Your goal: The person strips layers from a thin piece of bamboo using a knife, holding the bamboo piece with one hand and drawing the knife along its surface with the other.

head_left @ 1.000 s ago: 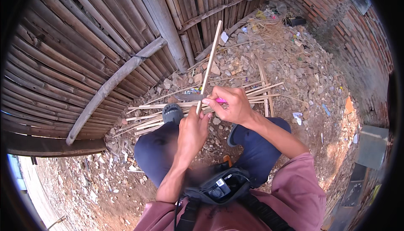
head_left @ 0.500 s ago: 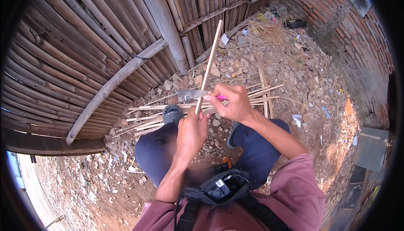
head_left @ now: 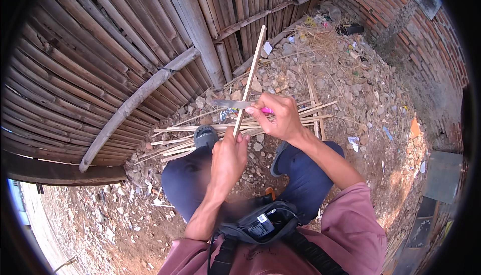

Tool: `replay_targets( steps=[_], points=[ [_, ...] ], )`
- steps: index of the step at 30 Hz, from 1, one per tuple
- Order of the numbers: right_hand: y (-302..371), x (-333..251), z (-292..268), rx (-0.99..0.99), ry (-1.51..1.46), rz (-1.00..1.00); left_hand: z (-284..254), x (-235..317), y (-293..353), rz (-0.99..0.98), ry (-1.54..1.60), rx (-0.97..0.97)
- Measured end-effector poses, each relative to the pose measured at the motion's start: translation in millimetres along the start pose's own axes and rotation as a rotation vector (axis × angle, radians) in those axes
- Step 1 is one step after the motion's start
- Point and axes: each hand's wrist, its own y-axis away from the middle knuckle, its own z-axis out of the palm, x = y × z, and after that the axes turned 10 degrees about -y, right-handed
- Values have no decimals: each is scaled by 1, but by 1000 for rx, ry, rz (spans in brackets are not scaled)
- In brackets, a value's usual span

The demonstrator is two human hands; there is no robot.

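Observation:
My left hand (head_left: 229,155) is closed round the lower end of a long pale wooden strip (head_left: 253,67), which slants up and away toward the bamboo wall. In my right hand (head_left: 280,117) is a knife with a pink handle (head_left: 267,110); its grey blade (head_left: 230,103) points left and lies across the strip just above my left hand. The right thumb rests close to the strip beside the blade. Below, several similar pale strips (head_left: 173,151) lie in a loose pile on the ground.
A bamboo wall (head_left: 115,49) with a thick post rises at the left and ahead, a brick wall (head_left: 436,54) at the right. Stones and litter cover the ground (head_left: 345,79). My sandalled foot (head_left: 205,135) is by the strips; an open black bag (head_left: 263,220) hangs at my waist.
The knife and my right hand have shifted slightly up along the strip. My left hand and the strip have barely moved.

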Motion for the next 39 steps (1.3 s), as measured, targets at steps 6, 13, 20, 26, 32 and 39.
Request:
replay_targets(
  steps=[6,13,20,26,32,39],
  points=[
    [8,-7,4,-44,-4,17,0,-1,0,-3,-10,-27],
    [-9,14,-11,73,52,146,3,1,2,-39,-35,-78],
    [-4,15,-14,15,-7,160,8,-7,3,39,-52,24],
    [-1,21,-20,26,-61,116,0,4,2,-8,-41,-54],
    [-26,47,-34,148,17,138,0,0,7,16,-48,-62],
    [-22,45,-38,112,12,173,6,-1,8,9,-74,-95]
  ],
)
